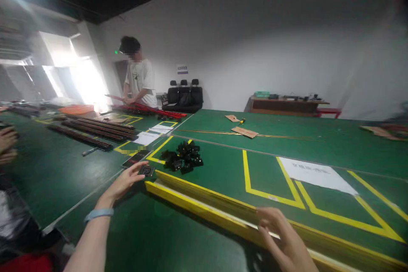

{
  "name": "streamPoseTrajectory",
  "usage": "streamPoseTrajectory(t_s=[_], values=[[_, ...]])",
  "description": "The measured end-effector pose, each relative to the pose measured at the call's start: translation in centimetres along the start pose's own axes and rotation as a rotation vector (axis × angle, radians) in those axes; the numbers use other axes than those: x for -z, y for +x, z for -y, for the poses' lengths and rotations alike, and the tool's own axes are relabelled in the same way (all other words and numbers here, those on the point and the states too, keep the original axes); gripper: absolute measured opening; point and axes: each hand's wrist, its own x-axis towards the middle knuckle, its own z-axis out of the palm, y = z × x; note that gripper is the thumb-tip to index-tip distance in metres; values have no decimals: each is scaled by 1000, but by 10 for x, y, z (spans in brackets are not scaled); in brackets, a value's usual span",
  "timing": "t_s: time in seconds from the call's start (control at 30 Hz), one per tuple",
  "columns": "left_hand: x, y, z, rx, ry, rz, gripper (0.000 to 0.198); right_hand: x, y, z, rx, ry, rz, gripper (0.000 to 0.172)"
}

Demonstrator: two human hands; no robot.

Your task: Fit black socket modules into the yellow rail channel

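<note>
A long yellow channel-shaped profile (197, 202) lies slantwise across the green table, its open side up. Near its left end, my left hand (126, 180) pinches a flat, square black plastic piece (146, 171) between thumb and fingers. The piece is close to the profile's end; whether they touch I cannot tell. My right hand (285, 238) is closed around the profile further right, with bent fingers over the channel and the thumb toward the near wall. Just behind the left end sits a heap of similar small black pieces (183, 157).
Yellow tape outlines (274, 197) and a white paper sheet (318, 174) mark the table. Dark profiles (95, 127) lie at left. Cardboard pieces (245, 131) and thin rods are farther back. A person (140, 78) handles red strips; another person's hand (7, 144) shows at far left.
</note>
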Motion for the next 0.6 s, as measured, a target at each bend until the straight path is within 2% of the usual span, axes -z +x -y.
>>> streamPoseTrajectory(t_s=[0.23, 0.37, 0.47, 0.6], values=[[2, -7, 10, 89, -36, 74, 59, -1, 0, -5, 47, -41, -8, 27], [-2, -4, 14, 107, -20, 61, 52, -3, 1, -7, 92, -89, -20, 25], [-6, -3, 17, 123, 33, 17, 48, -5, 0, -7, 94, -94, -31, 25], [-15, 0, 21, 98, 127, -116, 53, -6, 0, -4, 74, -70, -37, 24]])
